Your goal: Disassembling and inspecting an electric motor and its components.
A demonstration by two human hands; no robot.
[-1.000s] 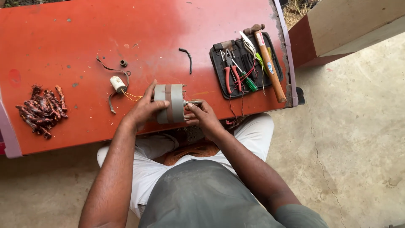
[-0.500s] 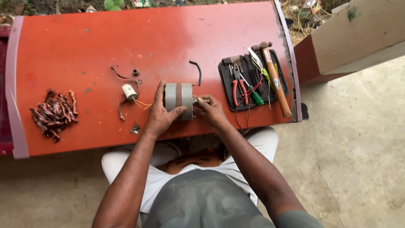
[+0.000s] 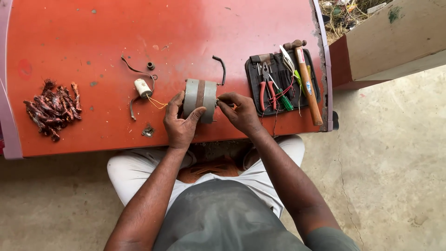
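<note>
Head | both hands (image 3: 211, 118) still gripping grey motor (image 3: 200, 100) | motor unmoved

A single camera, worn on the person's head, is looking almost straight down, taking in the scene from above at roughly arm's reach. The orange bench (image 3: 93, 37) is filling the upper part of the view, its far edge running out of the top. The person's own lap and forearms are showing below it, and the concrete floor (image 3: 395, 162) is lying off to the right.
</note>
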